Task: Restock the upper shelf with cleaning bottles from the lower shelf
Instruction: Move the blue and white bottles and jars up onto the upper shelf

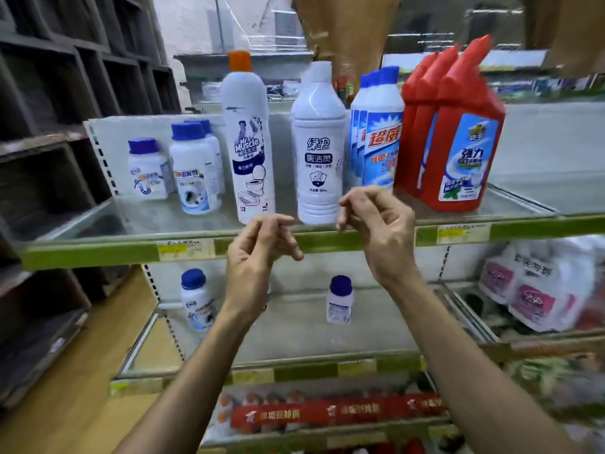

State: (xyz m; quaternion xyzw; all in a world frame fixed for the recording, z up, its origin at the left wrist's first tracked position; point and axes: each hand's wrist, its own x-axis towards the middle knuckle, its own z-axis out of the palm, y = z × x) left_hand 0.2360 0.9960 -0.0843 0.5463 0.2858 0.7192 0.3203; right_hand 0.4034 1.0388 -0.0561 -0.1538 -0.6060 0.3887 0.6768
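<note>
The upper shelf point(98, 253) carries small blue-capped jars point(196, 172), a tall white bottle with an orange cap point(247, 139), a white bottle point(319, 149), blue-capped bottles point(376, 139) and red bottles point(458, 132). On the lower shelf point(294, 368) stand two small blue-capped jars, one at the left point(196, 299) and one in the middle point(340, 301). My left hand point(258, 253) and my right hand point(379, 224) hover in front of the upper shelf's edge, just below the two white bottles. Both have loosely curled fingers and hold nothing.
Dark wooden cubby shelving point(49, 126) lines the left side. White and pink refill bags point(537, 290) lie on the neighbouring shelf at the right. A lower tier holds red-labelled packs point(327, 414). The floor at lower left is wood.
</note>
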